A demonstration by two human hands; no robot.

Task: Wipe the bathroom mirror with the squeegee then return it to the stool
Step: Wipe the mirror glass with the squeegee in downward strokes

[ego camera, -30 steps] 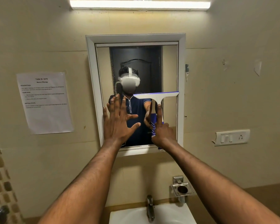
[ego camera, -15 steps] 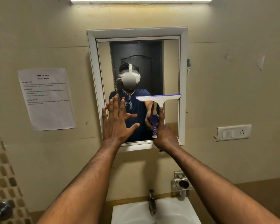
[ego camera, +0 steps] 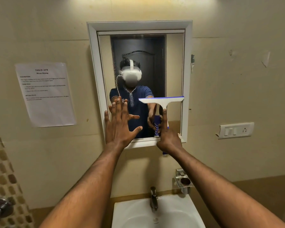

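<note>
The white-framed bathroom mirror (ego camera: 139,27) hangs on the beige wall ahead. A white squeegee with a blue blade edge and blue handle (ego camera: 161,101) lies flat on the lower right of the glass, blade level. My right hand (ego camera: 169,137) grips its handle, index finger stretched up the stem. My left hand (ego camera: 120,124) rests open, fingers spread, on the mirror's lower left corner. A streak of droplets shows on the upper left of the glass. The stool is out of view.
A white sink (ego camera: 158,213) with a metal tap (ego camera: 153,198) sits below the mirror. A metal holder (ego camera: 183,181) is fixed right of the tap. A switch plate (ego camera: 236,130) is on the right wall, a paper notice (ego camera: 45,94) on the left.
The squeegee and my right hand have slid down the right side of the glass. My left hand stays pressed on the lower left of the mirror. The camera tilted slightly downward.
</note>
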